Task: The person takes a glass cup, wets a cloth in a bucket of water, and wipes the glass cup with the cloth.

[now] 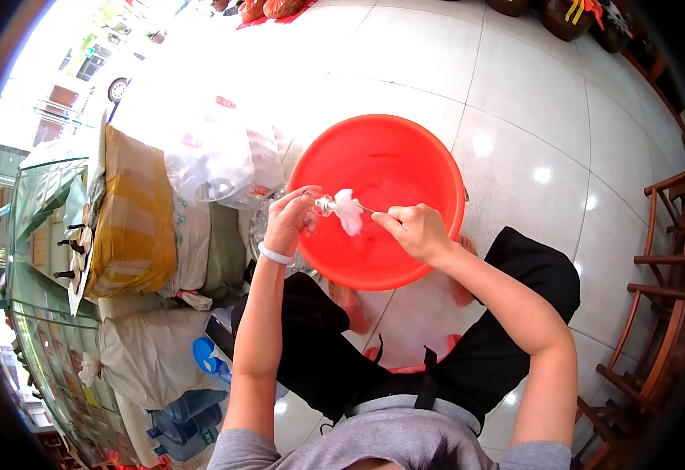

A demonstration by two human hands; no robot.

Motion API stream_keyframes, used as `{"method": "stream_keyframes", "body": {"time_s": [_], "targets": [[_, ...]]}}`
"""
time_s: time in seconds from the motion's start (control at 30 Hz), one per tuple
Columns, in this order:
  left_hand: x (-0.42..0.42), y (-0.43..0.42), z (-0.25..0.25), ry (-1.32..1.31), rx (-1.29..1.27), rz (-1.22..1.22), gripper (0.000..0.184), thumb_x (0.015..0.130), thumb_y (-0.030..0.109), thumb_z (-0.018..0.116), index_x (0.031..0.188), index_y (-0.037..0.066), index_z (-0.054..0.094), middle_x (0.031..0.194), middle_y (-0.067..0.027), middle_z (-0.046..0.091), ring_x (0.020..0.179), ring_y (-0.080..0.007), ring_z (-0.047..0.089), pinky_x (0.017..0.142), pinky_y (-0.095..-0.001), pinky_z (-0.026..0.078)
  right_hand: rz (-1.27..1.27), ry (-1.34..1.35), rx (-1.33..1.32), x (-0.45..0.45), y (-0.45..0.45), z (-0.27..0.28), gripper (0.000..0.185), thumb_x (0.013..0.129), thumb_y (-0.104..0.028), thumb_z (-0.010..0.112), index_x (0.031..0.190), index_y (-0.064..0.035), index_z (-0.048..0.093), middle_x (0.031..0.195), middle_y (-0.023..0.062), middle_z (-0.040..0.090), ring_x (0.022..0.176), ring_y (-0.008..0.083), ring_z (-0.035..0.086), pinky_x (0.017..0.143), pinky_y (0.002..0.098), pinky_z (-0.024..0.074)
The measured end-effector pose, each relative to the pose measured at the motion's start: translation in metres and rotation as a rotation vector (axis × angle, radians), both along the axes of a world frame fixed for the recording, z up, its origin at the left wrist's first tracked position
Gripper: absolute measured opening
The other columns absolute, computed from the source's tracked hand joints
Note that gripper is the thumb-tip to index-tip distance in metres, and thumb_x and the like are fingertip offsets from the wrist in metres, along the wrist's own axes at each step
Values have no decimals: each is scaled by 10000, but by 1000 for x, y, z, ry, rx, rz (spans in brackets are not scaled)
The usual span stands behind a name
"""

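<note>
Over a large red basin [382,262] on the tiled floor, my left hand [294,218] grips a small clear glass piece [325,205] by its left side. A white and pale pink fluffy wad [349,212] sits at the right end of the glass. My right hand [413,229] pinches a thin stick [368,209] whose left end reaches the wad. Whether the basin holds water is hard to tell.
Left of the basin are clear plastic bags [221,160], a taped cardboard box [133,211], a white sack [151,348] and blue plastic bottles [186,431]. Wooden chairs [659,290] stand at the right. Dark pots [566,19] line the top right. My feet flank the basin's near side.
</note>
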State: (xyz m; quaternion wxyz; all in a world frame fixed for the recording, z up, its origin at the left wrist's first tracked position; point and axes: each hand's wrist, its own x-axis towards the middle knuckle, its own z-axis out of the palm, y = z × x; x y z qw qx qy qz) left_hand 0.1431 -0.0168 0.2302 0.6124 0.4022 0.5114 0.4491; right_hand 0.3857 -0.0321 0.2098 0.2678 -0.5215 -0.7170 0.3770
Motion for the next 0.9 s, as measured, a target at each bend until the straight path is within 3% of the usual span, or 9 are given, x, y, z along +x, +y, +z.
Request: {"method": "stream_keyframes", "body": {"time_s": [0.13,0.2,0.23,0.33,0.43,0.57,0.63,0.73,0.9], "targets": [[6,-4,-3,0,-59,-48,343,861,214,496,1038,-70,569,777,-99,620,485,-105,485,419,-205,360,-88,73,-42,-2,3,-3,363,832,-369,589,672,-42,603,553,135,569,527,292,580,497,385,447],[10,-3,-4,-28,-87,-65,341,865,216,487,1032,-70,571,783,-106,625,478,-106,481,410,-207,354,-92,393,-42,-8,4,-10,306,785,-322,661,800,-18,634,618,122,604,554,227,598,523,338,460],[12,-3,-4,-42,-86,-88,342,872,217,475,1032,-70,569,804,-112,628,473,-107,476,404,-208,348,-95,393,-39,-10,5,-13,306,785,-322,661,800,-18,634,618,122,604,554,227,598,523,338,460],[17,-5,-6,-79,-105,-142,336,891,219,466,1038,-66,564,864,-128,632,465,-110,470,395,-207,341,-24,509,-186,-12,3,-16,320,760,-284,696,918,-9,651,608,52,586,534,103,540,513,270,429],[28,-9,-2,-72,-143,-126,287,884,176,495,1022,-62,578,801,-98,615,476,-103,477,391,-211,348,4,555,-315,-13,0,-18,275,776,-260,678,861,1,657,542,26,549,478,83,497,495,258,407],[31,-8,-13,-41,-164,-94,270,873,161,529,1019,-59,580,741,-69,599,474,-93,482,398,-208,361,-11,634,-332,-12,1,-21,238,806,-208,628,731,18,642,461,46,539,397,113,548,413,259,426],[27,-3,-17,239,-102,-75,255,857,179,562,988,-36,605,672,-18,571,466,-70,480,408,-197,371,-21,617,-352,-11,4,-28,226,811,-189,616,727,20,639,457,59,545,386,131,557,398,263,430],[19,3,-24,423,-50,40,243,840,209,588,951,-3,630,627,21,548,461,-48,472,414,-189,367,-59,542,-300,-5,7,-37,214,818,-164,596,723,24,636,449,80,549,366,153,561,381,269,433],[4,5,-22,473,-53,41,236,827,218,615,929,7,637,599,43,517,467,-28,458,418,-183,351,-111,438,-304,1,11,-37,244,819,-199,591,713,17,631,454,101,548,357,162,549,380,283,420]]}}
